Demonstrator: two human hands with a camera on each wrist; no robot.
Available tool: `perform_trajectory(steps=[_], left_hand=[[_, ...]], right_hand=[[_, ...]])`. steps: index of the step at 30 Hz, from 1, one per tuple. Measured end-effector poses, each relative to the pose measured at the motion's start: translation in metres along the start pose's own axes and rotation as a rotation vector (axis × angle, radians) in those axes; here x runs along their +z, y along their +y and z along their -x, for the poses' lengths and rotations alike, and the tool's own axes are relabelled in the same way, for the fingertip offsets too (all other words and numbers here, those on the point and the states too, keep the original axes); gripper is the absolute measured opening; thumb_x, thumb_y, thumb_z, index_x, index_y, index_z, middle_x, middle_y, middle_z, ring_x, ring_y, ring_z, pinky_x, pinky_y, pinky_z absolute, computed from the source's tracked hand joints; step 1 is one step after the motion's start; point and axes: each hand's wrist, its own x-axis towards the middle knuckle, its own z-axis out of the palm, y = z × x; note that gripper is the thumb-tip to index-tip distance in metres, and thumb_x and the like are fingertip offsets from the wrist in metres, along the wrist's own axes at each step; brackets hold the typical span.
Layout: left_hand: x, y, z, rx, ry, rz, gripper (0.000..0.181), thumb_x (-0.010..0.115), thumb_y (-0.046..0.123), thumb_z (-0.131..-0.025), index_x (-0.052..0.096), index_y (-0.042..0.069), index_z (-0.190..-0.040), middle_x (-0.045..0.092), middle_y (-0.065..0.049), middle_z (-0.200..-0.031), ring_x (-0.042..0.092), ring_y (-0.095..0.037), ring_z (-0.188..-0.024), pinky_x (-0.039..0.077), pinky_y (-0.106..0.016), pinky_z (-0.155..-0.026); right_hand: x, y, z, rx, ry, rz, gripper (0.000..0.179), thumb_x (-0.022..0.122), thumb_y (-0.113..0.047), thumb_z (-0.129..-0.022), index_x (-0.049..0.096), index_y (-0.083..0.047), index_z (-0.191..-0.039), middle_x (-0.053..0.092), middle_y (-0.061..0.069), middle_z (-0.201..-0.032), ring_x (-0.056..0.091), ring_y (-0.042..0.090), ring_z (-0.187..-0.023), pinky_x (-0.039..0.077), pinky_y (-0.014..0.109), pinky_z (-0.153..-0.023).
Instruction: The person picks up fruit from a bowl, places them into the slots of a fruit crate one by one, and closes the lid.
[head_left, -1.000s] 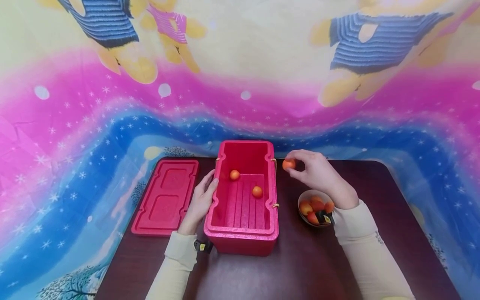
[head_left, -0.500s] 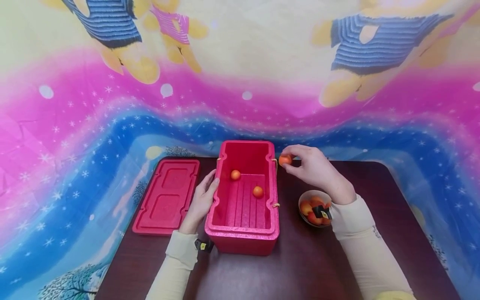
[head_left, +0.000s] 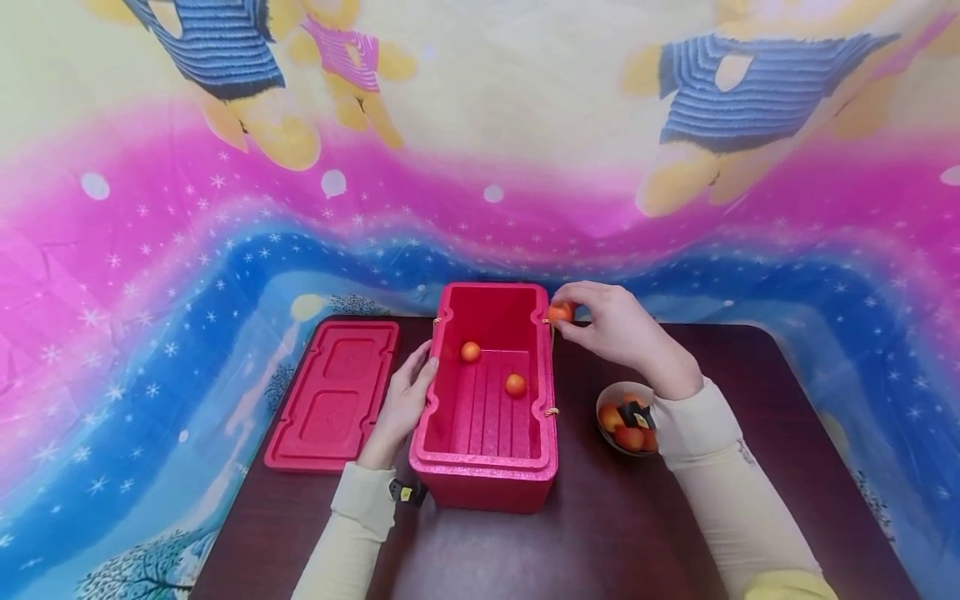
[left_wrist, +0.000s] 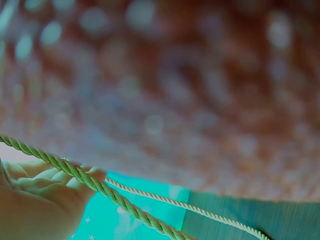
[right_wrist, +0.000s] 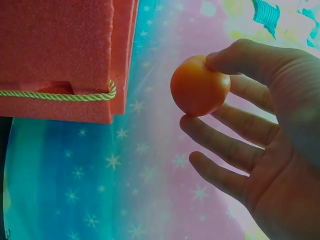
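A red foam box [head_left: 483, 492] stands uncovered on the table, and two small round orange fruits lie inside, one by the left wall [head_left: 470, 352] and one nearer the middle [head_left: 515, 385]. My left hand [head_left: 405, 408] rests against the box's left side, fingers mostly straight along the wall, thumb near the rim. With thumb and fingertips, my right hand [head_left: 618, 329] pinches another orange fruit [right_wrist: 197, 86] just outside the box's far right rim. In the right wrist view, my lower fingers spread below the fruit. The left wrist view is mostly filled by blurred box wall.
Below my right wrist, a bowl [head_left: 602, 429] holds several orange-red fruits. The box's red lid [head_left: 330, 400] lies flat on the left of the dark table [head_left: 600, 533]. Twisted cord [right_wrist: 60, 96] runs along the box sides. A patterned cloth [head_left: 487, 217] hangs behind the table.
My right hand has moved left with the pinched fruit, from beyond the bowl to beside the box's right rim. The left hand, box and the two fruits inside keep their places.
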Motion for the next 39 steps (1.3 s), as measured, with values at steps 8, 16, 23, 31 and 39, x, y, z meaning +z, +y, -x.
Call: perform_trajectory(steps=[8, 16, 23, 31, 39], left_hand=[[0.0, 0.0, 0.0, -0.015, -0.006, 0.004, 0.057, 0.054, 0.03, -0.106, 0.036, 0.01, -0.157, 0.044, -0.017, -0.154, 0.053, -0.037, -0.131, 0.048, -0.05, -0.105], [-0.001, 0.001, 0.0, -0.007, -0.001, -0.008, 0.057, 0.053, 0.03, -0.106, 0.036, 0.01, -0.157, 0.046, -0.019, -0.153, 0.052, -0.038, -0.131, 0.048, -0.052, -0.105], [0.0, 0.001, 0.0, -0.013, -0.001, -0.013, 0.057, 0.053, 0.031, -0.106, 0.036, 0.01, -0.157, 0.045, -0.018, -0.153, 0.053, -0.036, -0.13, 0.048, -0.05, -0.104], [0.0, 0.0, 0.001, -0.019, -0.003, -0.024, 0.058, 0.053, 0.032, -0.106, 0.036, 0.011, -0.157, 0.045, -0.018, -0.154, 0.053, -0.035, -0.13, 0.049, -0.05, -0.104], [0.001, 0.0, 0.001, -0.01, -0.005, -0.017, 0.057, 0.052, 0.03, -0.106, 0.035, 0.01, -0.157, 0.045, -0.018, -0.153, 0.054, -0.035, -0.129, 0.049, -0.049, -0.104]], right_hand=[[-0.002, -0.009, -0.01, 0.038, -0.049, 0.004, 0.035, 0.085, -0.018, -0.083, 0.072, -0.012, -0.115, 0.069, 0.006, -0.112, 0.066, 0.023, -0.097, 0.059, 0.043, -0.084], [-0.002, -0.017, -0.022, 0.025, -0.086, -0.019, 0.031, 0.084, -0.021, -0.084, 0.072, -0.014, -0.112, 0.068, 0.003, -0.108, 0.065, 0.021, -0.094, 0.058, 0.041, -0.086], [0.0, -0.02, -0.032, 0.013, -0.133, -0.025, 0.032, 0.082, -0.02, -0.085, 0.071, -0.012, -0.114, 0.069, 0.004, -0.107, 0.065, 0.021, -0.093, 0.058, 0.041, -0.086], [0.009, -0.021, -0.038, 0.01, -0.194, -0.023, 0.034, 0.083, -0.019, -0.084, 0.071, -0.01, -0.115, 0.069, 0.004, -0.106, 0.064, 0.02, -0.089, 0.058, 0.038, -0.085], [0.012, -0.026, -0.046, -0.02, -0.226, -0.023, 0.035, 0.083, -0.019, -0.083, 0.072, -0.009, -0.115, 0.068, 0.004, -0.104, 0.066, 0.022, -0.088, 0.058, 0.037, -0.083]])
